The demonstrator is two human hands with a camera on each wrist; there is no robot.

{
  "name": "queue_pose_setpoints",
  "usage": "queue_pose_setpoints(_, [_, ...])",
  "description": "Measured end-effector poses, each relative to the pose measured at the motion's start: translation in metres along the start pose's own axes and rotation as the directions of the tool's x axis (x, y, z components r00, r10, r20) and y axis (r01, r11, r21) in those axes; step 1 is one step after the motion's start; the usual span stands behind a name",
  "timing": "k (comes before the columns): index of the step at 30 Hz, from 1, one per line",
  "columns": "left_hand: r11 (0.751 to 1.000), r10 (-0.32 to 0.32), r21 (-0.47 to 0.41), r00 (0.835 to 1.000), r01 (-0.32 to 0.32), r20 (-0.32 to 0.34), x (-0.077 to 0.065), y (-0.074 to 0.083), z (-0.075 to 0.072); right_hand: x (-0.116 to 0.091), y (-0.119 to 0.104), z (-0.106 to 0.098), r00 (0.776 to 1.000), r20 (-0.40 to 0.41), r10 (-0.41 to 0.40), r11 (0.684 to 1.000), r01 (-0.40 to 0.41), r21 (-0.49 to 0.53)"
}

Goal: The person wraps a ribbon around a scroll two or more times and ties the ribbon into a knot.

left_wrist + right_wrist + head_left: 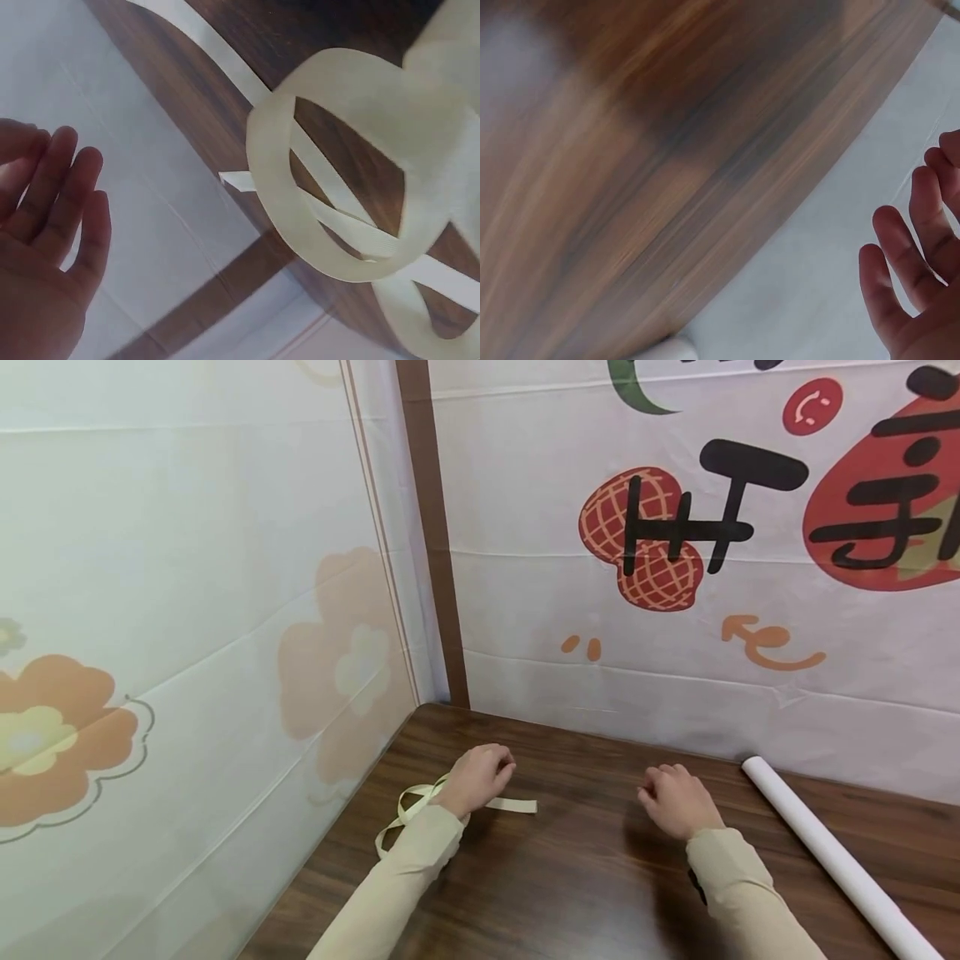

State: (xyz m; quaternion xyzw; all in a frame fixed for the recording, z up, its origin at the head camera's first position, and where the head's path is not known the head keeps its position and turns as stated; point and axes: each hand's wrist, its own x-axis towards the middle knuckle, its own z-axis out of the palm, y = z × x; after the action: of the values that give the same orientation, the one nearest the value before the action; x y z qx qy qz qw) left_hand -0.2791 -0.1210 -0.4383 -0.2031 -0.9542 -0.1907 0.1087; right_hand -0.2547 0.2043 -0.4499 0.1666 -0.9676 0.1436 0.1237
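So both hands are out over the dark wood-grain table [555,877] and neither one's holding anything. The left hand [474,779] has its fingers loosely bent and sitting close side by side, pinching nothing. The right hand [681,802] is similar, fingers softly curved with small gaps between them in its wrist view. Can't really tell what either thumb is doing.

The cream ribbon [271,161] lies in loose, overlapping loops on the table, under and beside the left wrist, with one flat end poking out past it on the right. Whether the wrist actually touches it, no idea. Over on the other side there's a white roll [832,856], just beside the right hand but apart from it.

My read: this is a pause with nothing picked up. Handling the ribbon would call for a fingertip pinch on that flat end, plus some care not to snag the loops.
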Motion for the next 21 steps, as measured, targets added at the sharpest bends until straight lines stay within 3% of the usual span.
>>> queue_pose_setpoints(3, [0.993, -0.09, -0.08, 0.995, 0.086, -0.04, -0.003, -0.008, -0.002, 0.004, -0.012, 0.004, 0.999, 0.048, 0.006, 0.999, -0.008, 0.045])
queue_pose_setpoints(9, [0.946, -0.256, -0.221, 0.965, 0.238, -0.055, -0.012, -0.022, -0.006, 0.009, -0.035, 0.012, 0.994, 0.109, 0.016, 0.995, -0.027, 0.093])
queue_pose_setpoints(18, [0.876, -0.383, -0.334, 0.923, 0.349, -0.04, -0.027, -0.038, -0.007, 0.016, -0.066, 0.034, 0.996, 0.072, -0.054, 0.991, 0.045, 0.122])
queue_pose_setpoints(21, [0.86, -0.385, -0.376, 0.922, 0.345, -0.035, -0.032, -0.039, -0.006, 0.018, -0.076, 0.045, 0.996, 0.076, -0.056, 0.992, 0.046, 0.121])
